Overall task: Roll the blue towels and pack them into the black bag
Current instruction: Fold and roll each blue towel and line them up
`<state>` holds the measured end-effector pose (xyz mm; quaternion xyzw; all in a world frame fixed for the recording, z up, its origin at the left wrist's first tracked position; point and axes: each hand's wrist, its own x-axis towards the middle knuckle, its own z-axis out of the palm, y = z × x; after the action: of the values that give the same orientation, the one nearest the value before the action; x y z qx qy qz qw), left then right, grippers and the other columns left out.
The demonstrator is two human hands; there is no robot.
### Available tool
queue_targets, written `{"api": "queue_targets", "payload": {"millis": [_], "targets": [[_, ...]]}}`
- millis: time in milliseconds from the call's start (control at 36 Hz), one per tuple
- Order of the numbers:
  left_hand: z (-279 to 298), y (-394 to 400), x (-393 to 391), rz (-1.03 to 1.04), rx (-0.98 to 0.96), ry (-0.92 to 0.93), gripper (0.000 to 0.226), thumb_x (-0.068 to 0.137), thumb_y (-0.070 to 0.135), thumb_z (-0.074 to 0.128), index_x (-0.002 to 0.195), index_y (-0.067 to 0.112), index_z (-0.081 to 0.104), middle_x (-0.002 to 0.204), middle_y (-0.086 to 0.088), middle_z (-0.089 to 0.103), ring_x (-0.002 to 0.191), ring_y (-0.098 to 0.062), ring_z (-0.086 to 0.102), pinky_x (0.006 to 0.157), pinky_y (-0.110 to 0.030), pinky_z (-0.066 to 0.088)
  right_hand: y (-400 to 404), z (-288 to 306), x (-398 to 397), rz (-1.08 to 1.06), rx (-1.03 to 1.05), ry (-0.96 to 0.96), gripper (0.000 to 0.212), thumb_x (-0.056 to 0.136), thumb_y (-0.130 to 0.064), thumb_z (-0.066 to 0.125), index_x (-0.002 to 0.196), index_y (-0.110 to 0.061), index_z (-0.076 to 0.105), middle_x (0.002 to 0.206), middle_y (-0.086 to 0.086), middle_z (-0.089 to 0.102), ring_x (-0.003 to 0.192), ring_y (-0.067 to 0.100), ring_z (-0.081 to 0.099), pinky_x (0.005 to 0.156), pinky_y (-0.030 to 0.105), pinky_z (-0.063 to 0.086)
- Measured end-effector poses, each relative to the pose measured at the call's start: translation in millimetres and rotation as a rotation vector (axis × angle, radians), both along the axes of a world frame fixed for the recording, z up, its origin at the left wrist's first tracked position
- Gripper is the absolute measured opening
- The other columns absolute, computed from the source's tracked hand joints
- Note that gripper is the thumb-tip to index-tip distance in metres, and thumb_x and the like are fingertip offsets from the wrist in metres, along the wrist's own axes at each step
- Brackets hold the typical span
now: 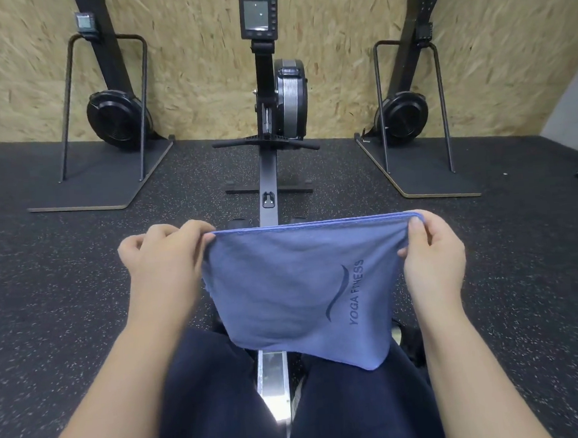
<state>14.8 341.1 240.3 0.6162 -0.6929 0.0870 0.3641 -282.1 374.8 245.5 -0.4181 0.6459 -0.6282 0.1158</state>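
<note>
Down on the floor (pixel 63 286), dark speckled rubber runs right back to the chipboard wall. A rower (pixel 267 172) stands dead centre on it, rail running toward the camera. Left and right of it, well apart, two flat boards (pixel 107 187) (pixel 421 172) lie on the floor, each carrying a black fan machine on an upright frame.

Even, diffuse indoor light fills the scene, and only soft, faint shadows are cast on the speckled floor (pixel 62 269). A bright glare is thrown off the metal rail (pixel 275 384) in the near centre. Straight lines are bowed by the wide-angle lens, most strongly at the left and right edges. Slight softness is seen throughout; the far monitor (pixel 259 14) is mildly blurred.
</note>
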Motion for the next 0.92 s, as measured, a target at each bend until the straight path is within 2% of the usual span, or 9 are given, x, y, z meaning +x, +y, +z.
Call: {"api": "queue_targets", "payload": {"millis": [83, 167, 250, 361, 444, 556, 667, 778, 917], "targets": [[3.0, 1.3, -1.7, -0.058, -0.005, 0.055, 0.016, 0.098, 0.029, 0.05, 0.092, 0.035, 0.064, 0.083, 0.004, 0.057, 0.1, -0.02, 0.051, 0.09, -0.031, 0.02, -0.1, -3.2, 1.1, -0.013, 0.02, -0.006, 0.024, 0.1, -0.019, 0.042, 0.108, -0.015, 0.065, 0.096, -0.001, 0.066, 0.053, -0.003, 0.055, 0.055, 0.005, 0.038], [3.1, -1.8, -1.1, -0.181, 0.053, 0.058, 0.012, 0.092, 0.015, 0.061, 0.088, 0.022, 0.071, 0.078, 0.001, 0.064, 0.091, -0.027, 0.058, 0.079, -0.033, 0.039, 0.5, -5.2, 2.0, -0.029, 0.033, -0.008, 0.023, 0.1, -0.019, 0.042, 0.105, -0.016, 0.064, 0.095, 0.001, 0.067, 0.059, 0.003, 0.057, 0.055, 0.007, 0.038], [0.3, -1.0, -3.9, -0.221, 0.132, 0.067, 0.01, 0.087, 0.011, 0.066, 0.089, 0.017, 0.075, 0.08, -0.002, 0.069, 0.089, -0.029, 0.06, 0.076, -0.028, 0.038, 0.7, -5.2, 4.2, -0.022, 0.043, -0.002, 0.024, 0.1, -0.02, 0.042, 0.106, -0.016, 0.065, 0.096, 0.001, 0.067, 0.063, 0.006, 0.059, 0.054, 0.005, 0.037], [0.5, 1.2, -8.7, -0.277, 0.149, 0.08, 0.011, 0.081, 0.003, 0.071, 0.084, 0.012, 0.077, 0.075, -0.005, 0.072, 0.07, -0.022, 0.06, 0.062, -0.012, 0.032, 0.4, -4.4, 8.6, 0.005, 0.041, 0.012, 0.025, 0.1, -0.018, 0.042, 0.107, -0.013, 0.065, 0.099, 0.002, 0.067, 0.075, 0.016, 0.062, 0.054, 0.003, 0.038], [-2.4, 1.1, -12.1, -0.279, 0.161, 0.097, 0.014, 0.081, 0.001, 0.071, 0.081, 0.014, 0.077, 0.078, -0.005, 0.063, 0.08, -0.028, 0.056, 0.067, -0.023, 0.029, 0.6, -4.3, 10.8, 0.025, 0.036, 0.023, 0.024, 0.1, -0.017, 0.042, 0.104, -0.015, 0.065, 0.096, -0.002, 0.067, 0.083, 0.02, 0.063, 0.058, 0.005, 0.04], [-9.2, 2.8, -16.7, -0.18, 0.121, 0.119, 0.01, 0.084, 0.004, 0.069, 0.085, 0.012, 0.075, 0.09, -0.002, 0.04, 0.094, -0.02, 0.03, 0.082, -0.023, 0.023, -0.1, -6.6, 13.3, 0.02, 0.063, 0.064, 0.023, 0.1, -0.02, 0.043, 0.106, -0.017, 0.065, 0.101, -0.003, 0.068, 0.092, 0.023, 0.064, 0.084, 0.036, 0.05], [-10.0, 2.6, -14.7, -0.107, 0.178, 0.16, 0.011, 0.094, 0.014, 0.054, 0.093, 0.017, 0.064, 0.109, -0.005, 0.048, 0.107, -0.028, 0.038, 0.095, -0.043, 0.034, 1.8, -6.4, 12.3, -0.002, 0.065, 0.093, 0.025, 0.099, -0.017, 0.042, 0.106, -0.014, 0.065, 0.104, -0.001, 0.067, 0.094, 0.017, 0.059, 0.082, 0.031, 0.043], [-7.2, 7.3, -11.5, -0.073, 0.267, 0.389, 0.014, 0.099, 0.03, 0.045, 0.086, 0.025, 0.046, 0.086, 0.012, 0.053, 0.089, -0.027, 0.05, 0.079, -0.04, 0.038, 4.2, -5.7, 12.0, -0.023, 0.09, 0.094, 0.024, 0.099, -0.018, 0.042, 0.109, -0.012, 0.064, 0.104, -0.001, 0.066, 0.095, 0.017, 0.056, 0.077, 0.025, 0.035], [-2.2, 10.8, -20.3, -0.091, 0.216, 0.657, 0.016, 0.093, 0.032, 0.058, 0.091, 0.017, 0.052, 0.08, 0.005, 0.057, 0.071, -0.013, 0.051, 0.059, -0.026, 0.035, 2.5, -2.2, 22.5, -0.007, 0.142, -0.023, 0.026, 0.102, -0.02, 0.036, 0.11, -0.007, 0.057, 0.102, 0.003, 0.058, 0.093, 0.018, 0.05, 0.074, 0.023, 0.03]]}}
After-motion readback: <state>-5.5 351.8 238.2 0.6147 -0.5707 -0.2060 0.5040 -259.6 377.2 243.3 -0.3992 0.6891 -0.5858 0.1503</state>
